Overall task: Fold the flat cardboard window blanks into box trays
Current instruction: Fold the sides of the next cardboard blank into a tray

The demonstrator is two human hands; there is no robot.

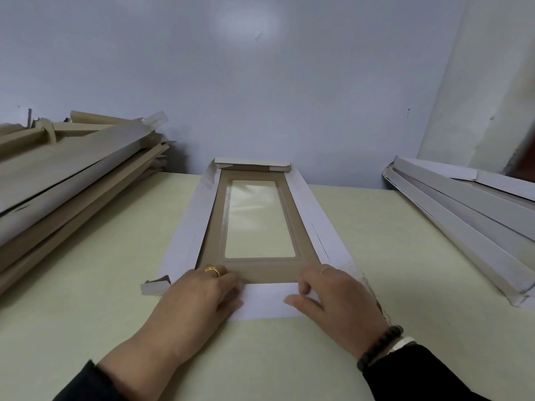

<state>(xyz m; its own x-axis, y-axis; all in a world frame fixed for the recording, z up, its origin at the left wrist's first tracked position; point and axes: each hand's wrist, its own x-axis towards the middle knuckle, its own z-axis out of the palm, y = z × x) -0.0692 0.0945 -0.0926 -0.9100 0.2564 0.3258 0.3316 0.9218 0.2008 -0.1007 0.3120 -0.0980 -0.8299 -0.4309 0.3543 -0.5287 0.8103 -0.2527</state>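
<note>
Pale blue-grey wall [260, 82] at the back, and a cream-yellow table [101, 270] running right up to it, so it's a pretty tight little work corner. In the middle of the table lies one cardboard window blank [254, 270], long way pointing away from the person, brown side up with a clear plastic window [257, 218] in the centre. The white side flaps are lying folded inward along both long edges, and the far end flap is folded over too, right near the wall.

Both hands are on the near end of the blank. The left hand [202, 293] has its fingers curled down over the near flap at the fold line, with a gold ring [212, 270] on one finger. The right hand [335, 293] does the same on its side, thumb stretched out flat on the white flap and fingers bent over the brown edge, so each hand is pressing and gripping that end flap. There's a thin ring on the right hand and a dark bead bracelet [379, 347] at the wrist, dark sleeves on both arms.

Off to the left is a messy pile of folded brown trays [72, 175]. On the right sits a neater stack of white flat blanks [463, 204].
</note>
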